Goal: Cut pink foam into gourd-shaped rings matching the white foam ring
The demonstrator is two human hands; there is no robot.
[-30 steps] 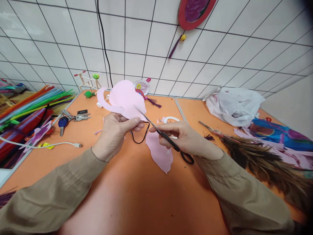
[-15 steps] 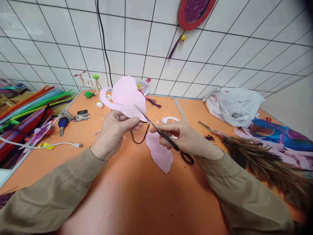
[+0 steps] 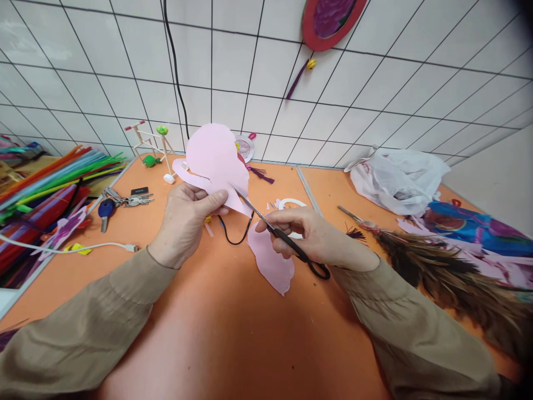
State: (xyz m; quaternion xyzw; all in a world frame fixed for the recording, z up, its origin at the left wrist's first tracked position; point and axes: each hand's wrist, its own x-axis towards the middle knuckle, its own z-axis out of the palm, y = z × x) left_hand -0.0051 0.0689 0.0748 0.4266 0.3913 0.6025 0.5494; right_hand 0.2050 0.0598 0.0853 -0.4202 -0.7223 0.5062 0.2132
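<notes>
My left hand (image 3: 185,219) pinches a pink paper shape (image 3: 212,158) by its lower edge and holds it upright above the orange table (image 3: 216,333). My right hand (image 3: 310,236) grips black scissors (image 3: 283,236), with fingers through the handles. The blades point up-left and meet the paper's lower right edge. A second pink paper piece (image 3: 270,261) lies flat on the table under my right hand. A thin curled strip of pink paper hangs off the held shape to the left.
Coloured pipe cleaners (image 3: 50,183) are piled at the left, with keys (image 3: 120,200) and a white cable (image 3: 83,247). A black cord (image 3: 237,230) loops on the table. A white plastic bag (image 3: 395,178) and feathers (image 3: 449,272) lie at the right. A white ring (image 3: 291,204) lies behind the scissors.
My left hand has lifted and turned the pink shape slightly up and left. The scissors have moved further into the paper's lower edge.
</notes>
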